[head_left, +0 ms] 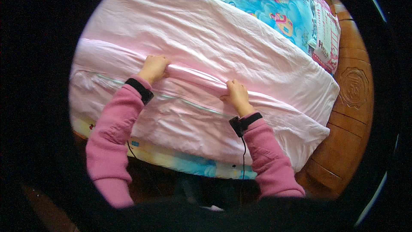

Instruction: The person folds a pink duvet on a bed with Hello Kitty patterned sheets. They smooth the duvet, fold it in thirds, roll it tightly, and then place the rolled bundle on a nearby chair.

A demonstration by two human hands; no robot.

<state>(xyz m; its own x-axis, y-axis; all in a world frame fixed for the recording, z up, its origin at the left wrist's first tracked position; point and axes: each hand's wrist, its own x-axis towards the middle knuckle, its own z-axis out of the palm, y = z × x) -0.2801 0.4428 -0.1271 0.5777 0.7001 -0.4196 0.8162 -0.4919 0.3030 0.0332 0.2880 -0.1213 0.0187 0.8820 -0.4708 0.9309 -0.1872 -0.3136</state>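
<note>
Right now both hands are bunched on one long fold of a pale pink sheet (pixel 223 38) that covers most of the bed (pixel 189 165). The left hand (pixel 153 68) has its grip closed around the raised ridge of cloth, knuckles up, fingers curled over the fold. The right hand (pixel 235 96) sits further right and a little nearer along the same ridge, its fingers pinching the cloth, so that grip is also closed on the sheet. The ridge runs slantwise from the far left to the near right, between the two hands and beyond them.

Each forearm wears a pink sleeve (pixel 112 133) and a black wrist strap (pixel 139 89) (a thin black cord hangs from the right one (pixel 245 122) toward the near edge). Nearer than the fold, the sheet lies in a second, flatter layer with a faint greenish seam line across it.

Under the pink cloth, a bedcover with a blue and yellow print (pixel 274 15) shows at the far right and again along the near edge. A patterned pillow (pixel 328 34) in white and pink lies at the far right corner. Curving round the right side is a carved wooden bed frame (pixel 352 99), brown, with a round emblem cut into it.
</note>
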